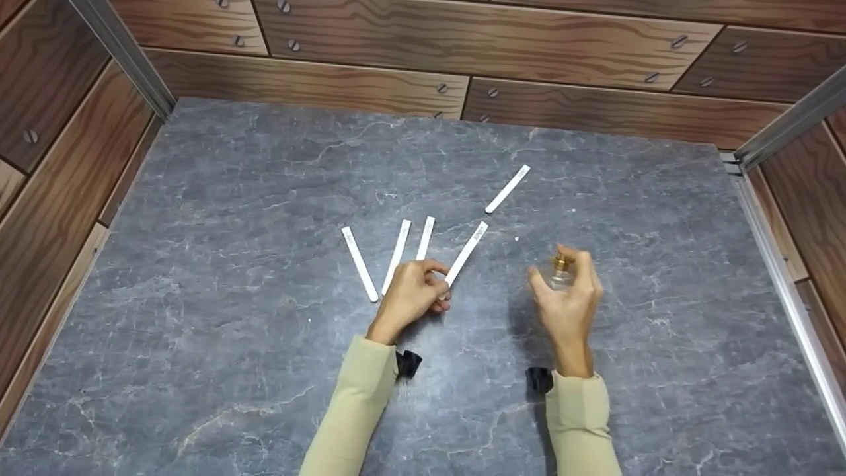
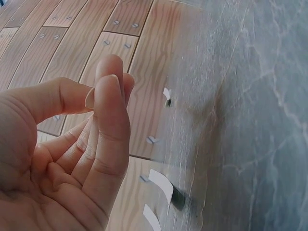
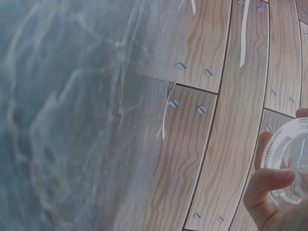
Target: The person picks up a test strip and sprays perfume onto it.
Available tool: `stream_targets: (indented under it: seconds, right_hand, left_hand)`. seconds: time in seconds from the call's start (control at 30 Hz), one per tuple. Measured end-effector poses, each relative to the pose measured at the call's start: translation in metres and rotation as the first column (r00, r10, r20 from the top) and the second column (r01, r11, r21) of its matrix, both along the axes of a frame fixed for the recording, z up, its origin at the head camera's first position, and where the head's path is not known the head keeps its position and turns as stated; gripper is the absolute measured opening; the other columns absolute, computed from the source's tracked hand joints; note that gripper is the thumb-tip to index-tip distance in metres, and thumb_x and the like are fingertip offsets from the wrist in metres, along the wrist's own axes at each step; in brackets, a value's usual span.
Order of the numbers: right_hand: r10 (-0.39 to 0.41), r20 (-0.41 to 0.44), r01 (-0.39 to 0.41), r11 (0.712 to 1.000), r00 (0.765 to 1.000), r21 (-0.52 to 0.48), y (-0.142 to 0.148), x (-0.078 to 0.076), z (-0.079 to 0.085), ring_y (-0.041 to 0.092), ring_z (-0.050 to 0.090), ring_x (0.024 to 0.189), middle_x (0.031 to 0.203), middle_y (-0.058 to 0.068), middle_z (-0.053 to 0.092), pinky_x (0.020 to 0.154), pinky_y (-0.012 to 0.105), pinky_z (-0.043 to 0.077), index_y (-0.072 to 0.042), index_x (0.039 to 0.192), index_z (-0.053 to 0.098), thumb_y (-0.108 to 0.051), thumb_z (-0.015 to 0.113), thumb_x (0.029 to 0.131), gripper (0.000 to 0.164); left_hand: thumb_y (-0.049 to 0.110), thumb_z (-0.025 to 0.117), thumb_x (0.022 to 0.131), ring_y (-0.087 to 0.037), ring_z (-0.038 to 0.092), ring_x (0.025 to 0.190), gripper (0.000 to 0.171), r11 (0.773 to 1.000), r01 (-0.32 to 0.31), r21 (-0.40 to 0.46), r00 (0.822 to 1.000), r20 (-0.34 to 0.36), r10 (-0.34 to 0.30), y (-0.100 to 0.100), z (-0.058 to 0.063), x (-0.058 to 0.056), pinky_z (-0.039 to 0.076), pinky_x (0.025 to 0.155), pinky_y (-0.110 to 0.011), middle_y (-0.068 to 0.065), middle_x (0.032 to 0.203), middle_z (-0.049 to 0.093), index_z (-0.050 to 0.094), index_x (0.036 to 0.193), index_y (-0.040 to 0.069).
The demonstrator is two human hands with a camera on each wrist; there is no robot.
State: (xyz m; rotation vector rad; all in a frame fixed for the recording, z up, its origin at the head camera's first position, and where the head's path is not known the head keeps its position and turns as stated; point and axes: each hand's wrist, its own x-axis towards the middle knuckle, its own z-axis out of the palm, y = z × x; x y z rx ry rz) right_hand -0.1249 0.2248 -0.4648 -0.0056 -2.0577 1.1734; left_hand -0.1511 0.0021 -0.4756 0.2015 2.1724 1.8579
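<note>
My left hand (image 1: 413,291) pinches the lower end of a white paper test strip (image 1: 468,251) between thumb and fingers. The strip slants up to the right, dark lettering near its top. In the right wrist view this strip (image 3: 244,36) hangs in front of the wood wall. To the right, my right hand (image 1: 570,297) holds a clear glass perfume bottle (image 1: 560,281) with a gold spray neck (image 1: 561,262), a finger over its top. The bottle's round ribbed glass base (image 3: 276,161) shows in the right wrist view. In the left wrist view my left fingers (image 2: 113,120) meet the thumb.
More white strips lie on the grey marbled table (image 1: 231,330): a left one (image 1: 360,264), two partly behind my left hand (image 1: 397,254) and a farther one (image 1: 507,189). Small white specks dot the surface. Wood-patterned walls (image 1: 370,79) and metal rails (image 1: 786,264) border the table.
</note>
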Motion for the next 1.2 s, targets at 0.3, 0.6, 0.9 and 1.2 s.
stream_targets:
  seconds: [0.3,0.6,0.9,1.2]
  right_hand:
    - [0.016,0.006,-0.016,0.999,1.000,0.034,-0.0002,-0.0005,-0.0022,0.032,0.060,0.077,0.087,0.024,0.066,0.074,0.017,0.047,0.012,0.101,0.062,0.015,0.082,0.066,0.040]
    - [0.009,0.003,-0.009,0.999,1.000,0.032,0.0004,-0.0003,-0.0013,0.035,0.060,0.076,0.086,0.021,0.066,0.073,0.019,0.047,0.009,0.099,0.062,0.014,0.084,0.064,0.041]
    - [0.013,0.019,-0.014,0.999,1.000,0.038,0.0004,0.0001,0.0000,0.026,0.059,0.074,0.085,0.020,0.066,0.069,0.014,0.046,0.008,0.097,0.062,0.015,0.084,0.065,0.040]
    - [0.010,0.054,-0.011,1.000,0.998,0.015,0.0013,0.0004,0.0011,0.022,0.058,0.075,0.085,0.018,0.065,0.068,0.014,0.047,0.009,0.099,0.062,0.014,0.082,0.066,0.039]
  left_hand:
    - [-0.012,0.058,0.087,-0.010,0.065,0.051,0.026,1.000,0.007,0.000,1.000,0.006,-0.007,-0.0003,0.0000,-0.0006,0.062,0.053,-0.035,-0.008,0.066,0.068,0.068,0.111,-0.012]
    - [-0.013,0.057,0.087,-0.009,0.064,0.050,0.026,1.000,0.008,0.011,1.000,0.014,-0.008,-0.0003,0.0000,-0.0011,0.062,0.053,-0.034,-0.006,0.066,0.067,0.067,0.111,-0.013]
    - [-0.012,0.057,0.087,-0.010,0.065,0.051,0.027,1.000,0.016,0.014,1.000,0.004,-0.016,-0.0006,-0.0004,-0.0015,0.062,0.054,-0.036,-0.007,0.066,0.067,0.067,0.112,-0.013]
    - [-0.012,0.057,0.086,-0.009,0.064,0.050,0.026,1.000,0.010,0.015,1.000,-0.003,-0.010,0.0011,0.0002,-0.0010,0.062,0.053,-0.037,-0.005,0.065,0.066,0.068,0.110,-0.012]
